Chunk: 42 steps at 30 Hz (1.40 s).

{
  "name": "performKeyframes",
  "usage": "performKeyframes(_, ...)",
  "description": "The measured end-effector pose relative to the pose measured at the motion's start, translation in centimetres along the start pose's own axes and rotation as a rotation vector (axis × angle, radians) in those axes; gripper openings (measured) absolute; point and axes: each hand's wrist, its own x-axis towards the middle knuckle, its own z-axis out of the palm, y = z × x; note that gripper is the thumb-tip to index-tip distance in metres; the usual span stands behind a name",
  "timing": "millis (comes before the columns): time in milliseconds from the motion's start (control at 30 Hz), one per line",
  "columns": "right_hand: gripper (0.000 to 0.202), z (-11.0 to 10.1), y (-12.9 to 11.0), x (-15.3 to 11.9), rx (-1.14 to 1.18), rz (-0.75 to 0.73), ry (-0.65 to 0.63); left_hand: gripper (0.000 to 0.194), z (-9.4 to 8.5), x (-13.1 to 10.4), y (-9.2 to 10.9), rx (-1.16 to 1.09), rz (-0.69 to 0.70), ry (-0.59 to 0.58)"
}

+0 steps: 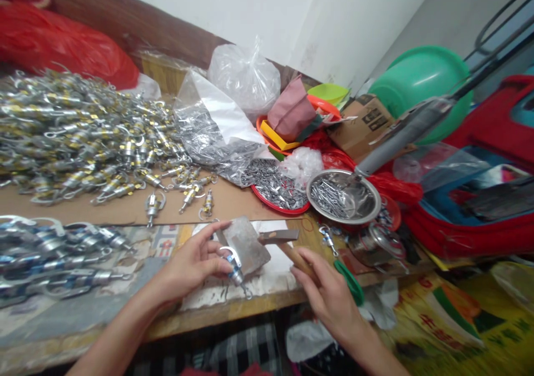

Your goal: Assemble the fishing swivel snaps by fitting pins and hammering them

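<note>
Head view. Work surface: worn wooden bench [208,315], brown cardboard sheet [104,214] laid along its far left part. Near middle: flat grey metal block [248,243] on white paper [283,260].

Left hand [183,267]: thumb and fingers pinched on small silver-and-blue metal fitting with curved hook [236,276], at the near left side of the block. Right hand [324,287]: wrapped round the wooden handle of small metal-headed hammer [294,256], head at the block's right edge, contact unclear.

Left side: blurred heap of silver-and-blue fittings [54,259], near; large heap of silver-and-yellow metal fittings [92,137], far. Beyond the block: clear plastic bag of small metal pieces [204,137]; knotted translucent plastic bag [246,78]; round red plastic tray [275,208], filled with metal pieces.

Right side: round stainless-steel bowl [340,219], metal pieces inside; brown cardboard box [362,123] and green plastic basin [425,81], farther back.

Room: plain white wall [312,20] behind; shiny red plastic bag [67,48], far left; yellow printed sack [442,315], near right, below bench level.
</note>
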Motion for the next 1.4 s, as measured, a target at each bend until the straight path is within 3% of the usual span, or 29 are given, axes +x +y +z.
performKeyframes(133,0.051,-0.9,-2.6,1.1,0.098,-0.213,0.024,0.079,0.0,-0.1,0.0,-0.002,0.009,0.012)
performKeyframes(267,0.05,-0.6,-3.1,1.0,-0.067,-0.174,-0.219,0.081,0.0,-0.1,0.0,0.001,0.005,0.013)
performKeyframes(467,0.047,0.2,-3.4,1.1,-0.027,-0.119,-0.224,0.082,0.0,0.0,0.1,0.015,-0.002,0.008)
performKeyframes(533,0.043,0.7,-2.4,1.3,0.051,-0.031,-0.216,0.081,0.1,-0.2,0.3,0.02,-0.008,0.015)
performKeyframes(633,0.04,1.6,1.0,1.4,0.162,0.187,-0.097,0.065,0.2,-0.5,0.5,0.1,-0.004,0.066)
performKeyframes(767,0.034,1.9,5.1,1.5,0.061,0.339,-0.208,0.022,0.0,-0.8,0.3,0.251,0.015,0.133)
performKeyframes(867,0.028,1.8,5.8,3.5,-0.12,0.254,-0.13,0.006,-0.1,-0.8,0.1,0.374,0.102,0.197)
performKeyframes(1000,0.028,3.5,5.6,9.8,-0.159,0.186,-0.009,0.002,0.2,-0.7,0.2,0.518,0.264,0.225)
performKeyframes(1100,0.032,5.6,6.0,14.5,-0.157,0.197,-0.001,0.004,0.5,-0.8,0.4,0.574,0.282,0.22)
performKeyframes(1167,0.023,6.5,6.7,16.4,-0.142,0.226,0.007,0.005,0.6,-1.0,0.5,0.6,0.275,0.215)
performKeyframes(1267,0.016,6.5,7.9,17.0,-0.099,0.277,0.046,0.007,0.7,-1.2,0.7,0.6,0.271,0.219)
performKeyframes(1400,0.017,5.1,8.1,15.5,0.008,0.312,0.139,0.009,0.9,-1.1,0.8,0.568,0.27,0.225)
